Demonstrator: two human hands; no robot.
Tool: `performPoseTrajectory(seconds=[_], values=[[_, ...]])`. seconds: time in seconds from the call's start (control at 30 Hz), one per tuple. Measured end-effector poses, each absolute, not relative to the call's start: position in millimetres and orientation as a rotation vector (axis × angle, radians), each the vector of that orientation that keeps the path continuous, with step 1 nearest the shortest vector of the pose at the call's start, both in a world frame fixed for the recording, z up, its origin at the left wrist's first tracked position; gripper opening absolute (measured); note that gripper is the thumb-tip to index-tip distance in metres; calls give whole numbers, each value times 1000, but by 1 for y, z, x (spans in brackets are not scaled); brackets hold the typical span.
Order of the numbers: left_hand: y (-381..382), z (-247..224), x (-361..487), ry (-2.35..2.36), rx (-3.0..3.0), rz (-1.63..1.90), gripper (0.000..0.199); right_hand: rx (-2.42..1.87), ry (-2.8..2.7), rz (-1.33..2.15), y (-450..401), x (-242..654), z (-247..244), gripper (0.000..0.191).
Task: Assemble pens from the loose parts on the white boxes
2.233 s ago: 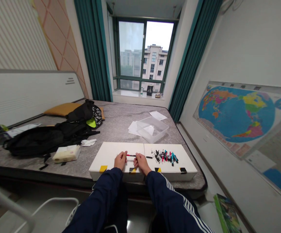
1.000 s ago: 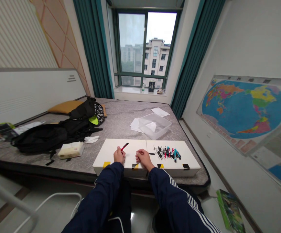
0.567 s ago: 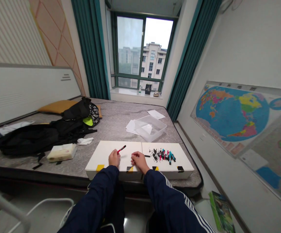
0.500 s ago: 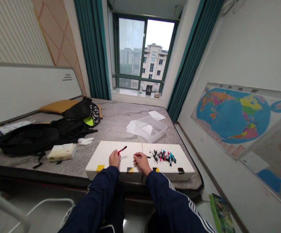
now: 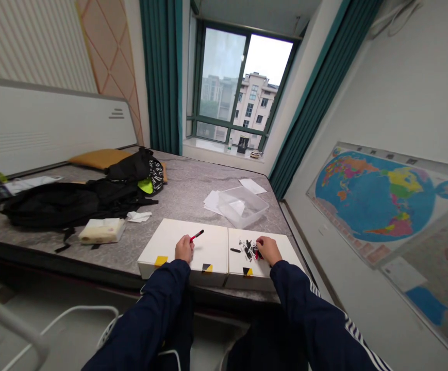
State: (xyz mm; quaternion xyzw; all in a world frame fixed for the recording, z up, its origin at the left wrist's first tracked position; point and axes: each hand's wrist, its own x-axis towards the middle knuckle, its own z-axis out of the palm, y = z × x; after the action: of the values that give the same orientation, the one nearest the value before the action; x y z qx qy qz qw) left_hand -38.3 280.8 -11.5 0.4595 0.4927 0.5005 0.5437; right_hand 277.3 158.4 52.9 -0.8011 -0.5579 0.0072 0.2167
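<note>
Moving right hand [image 5: 269, 250] across to pen parts [image 5: 249, 251], grip unclear; keeping left hand [image 5: 184, 249] clamped on red pen [image 5: 197, 236].

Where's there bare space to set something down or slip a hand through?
The left box is bare between the left hand and right box; so is the bed between backpack and papers. The right box is crowded around the pen pile and right hand.

The right hand [image 5: 269, 250] is now over the pile of pen parts [image 5: 250, 250]. It no longer hovers near the left hand [image 5: 184, 249].
</note>
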Motion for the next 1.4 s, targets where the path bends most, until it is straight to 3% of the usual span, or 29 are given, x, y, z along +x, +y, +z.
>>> performPoseTrajectory(seconds=[0.33,0.47,0.6,0.73,0.83,1.1,1.27,1.4], values=[[277,-8,-40,1069,1183,1174,44,-2079,-1591,100,162,239,51,19],[277,-7,-41,1091,1224,1172,50,-1798,-1595,468,178,186,52,21],[280,-12,-43,1085,1363,1149,52,-1582,-1300,925,197,130,44,54],[283,-17,-43,1034,1368,1083,53,-1436,-1048,1110,212,101,41,36],[285,-17,-43,1002,1224,1040,55,-1456,-942,1066,212,104,44,24],[288,-15,-46,825,914,1068,75,-1576,-992,775,164,186,54,30],[288,-18,-44,815,926,1101,65,-1776,-975,527,129,258,57,35],[288,-20,-42,872,1042,1097,43,-2100,-1155,129,114,290,61,31]])
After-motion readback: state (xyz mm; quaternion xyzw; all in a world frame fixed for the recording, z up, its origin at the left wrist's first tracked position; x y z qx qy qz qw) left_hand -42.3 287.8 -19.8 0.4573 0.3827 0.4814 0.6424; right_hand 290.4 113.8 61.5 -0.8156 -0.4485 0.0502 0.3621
